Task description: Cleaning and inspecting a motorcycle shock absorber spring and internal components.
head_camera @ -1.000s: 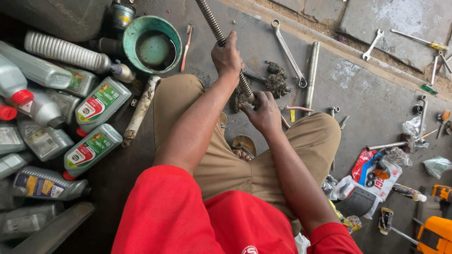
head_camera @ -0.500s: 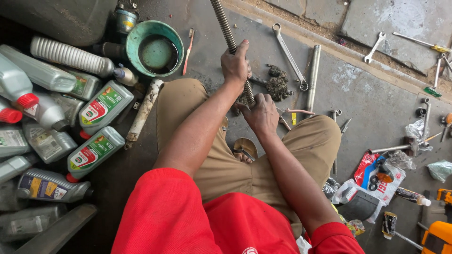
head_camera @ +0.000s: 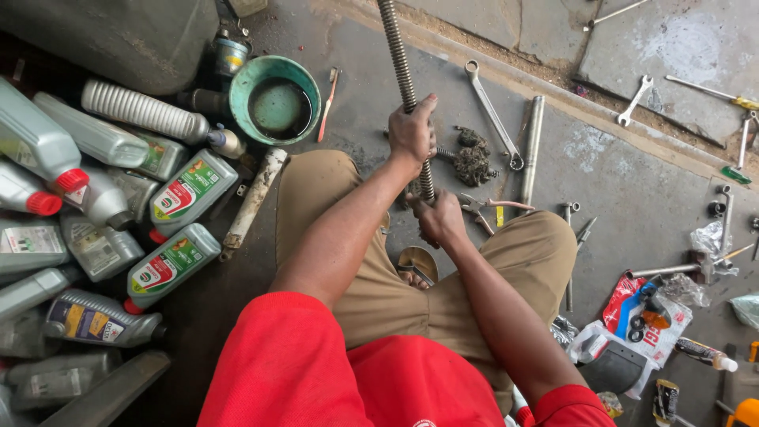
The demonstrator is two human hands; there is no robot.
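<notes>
While the person sits on the concrete floor (head_camera: 632, 190) with knees spread, the head view shows a long coiled spring (head_camera: 399, 67) running from between the legs up and away toward the top edge, its long axis nearly vertical in the picture and leaning slightly left at the far end. The left hand (head_camera: 413, 130) is clenched around the coil higher up; the right hand (head_camera: 441, 219) grasps its lower end. A green bowl (head_camera: 241, 111) and grey oil bottles (head_camera: 170, 265) lie to the left, a wrench (head_camera: 492, 115) to the right.
</notes>
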